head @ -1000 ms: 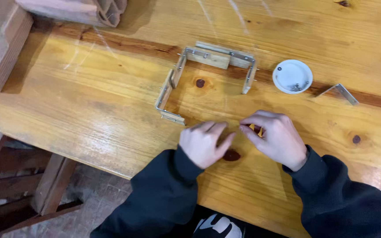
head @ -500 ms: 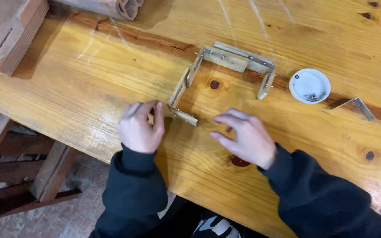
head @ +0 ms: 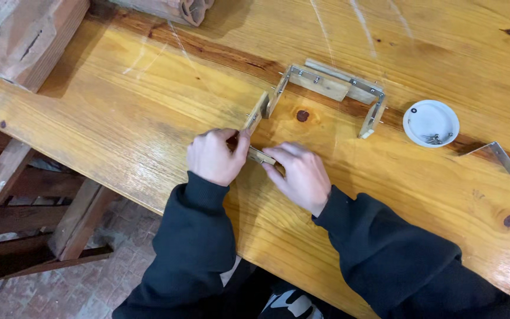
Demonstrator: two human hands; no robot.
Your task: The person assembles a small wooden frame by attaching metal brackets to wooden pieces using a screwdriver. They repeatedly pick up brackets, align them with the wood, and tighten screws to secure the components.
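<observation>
Both hands pinch the near corner of a frame of wooden strips (head: 317, 82) joined by metal brackets on the glossy pine table (head: 119, 118): left hand (head: 213, 156) and right hand (head: 299, 174) grip its short strip. A round white dish (head: 431, 122) holds screws (head: 435, 139).

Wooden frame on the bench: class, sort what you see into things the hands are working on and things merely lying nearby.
In hand:
- wooden frame of blocks joined by metal brackets
- its near corner block, touched by both hands
- left hand
- right hand

Lying about:
- white dish holding screws
- loose metal bracket
- stacked timber at the far left
</observation>
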